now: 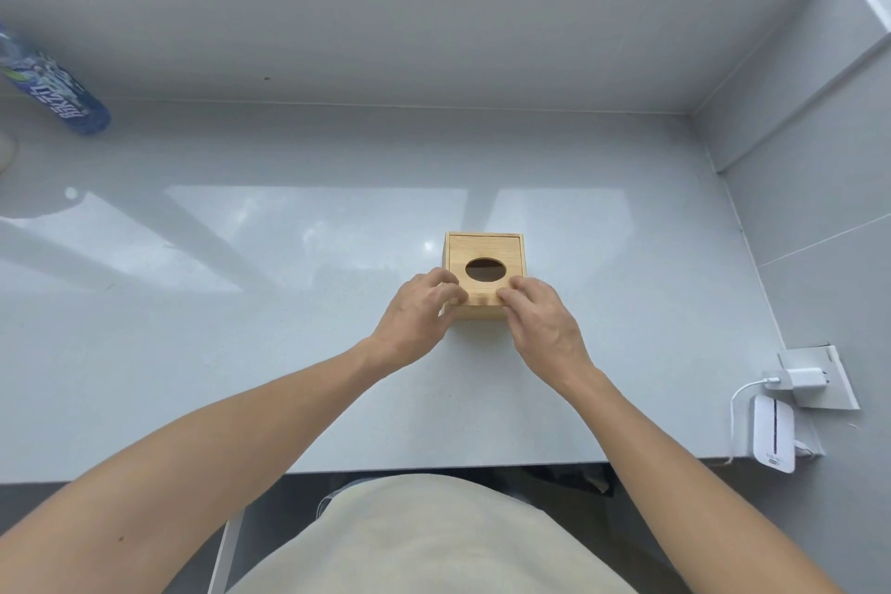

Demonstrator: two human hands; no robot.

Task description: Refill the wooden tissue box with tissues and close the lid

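Observation:
A small square wooden tissue box (483,251) stands on the grey countertop (289,304), right of centre. Its flat lid lies on top and has a dark oval opening (485,269); no tissue shows through it. My left hand (418,314) rests on the box's near left corner with fingers curled on the lid's front edge. At the near right corner, my right hand (540,316) has its fingertips pressed on the same front edge. Both hands touch the box from the near side and hide its front face. No loose tissues are in view.
A blue labelled bottle (62,97) leans at the far left by the back wall. At the right front edge a white charger (803,379) is plugged into a socket, with a white device (774,439) beside it. Tiled walls bound the counter behind and right.

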